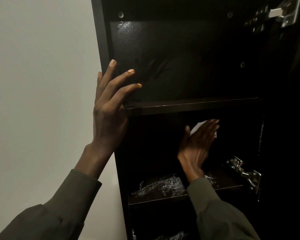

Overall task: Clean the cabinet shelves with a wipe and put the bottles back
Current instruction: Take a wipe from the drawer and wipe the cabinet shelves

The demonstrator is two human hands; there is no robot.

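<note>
A tall black cabinet (102, 40) stands open, and no bottle shows on the shelves in view. My left hand (109, 110) rests with straight fingers on the cabinet's left side panel, by the front edge of the upper shelf (197, 105). My right hand (197, 141) is inside the compartment under that shelf. Its flat fingers press a white wipe (197, 127) against the dark back or underside there. Most of the wipe is hidden behind the fingers. The lower shelf (163, 198) below my right wrist shows shiny wet streaks.
Metal hinges sit on the right side: one at the top (282, 13), one by the lower shelf (244, 172). A pale wall (33, 84) fills the left. Another streaked shelf (171, 237) shows at the bottom edge.
</note>
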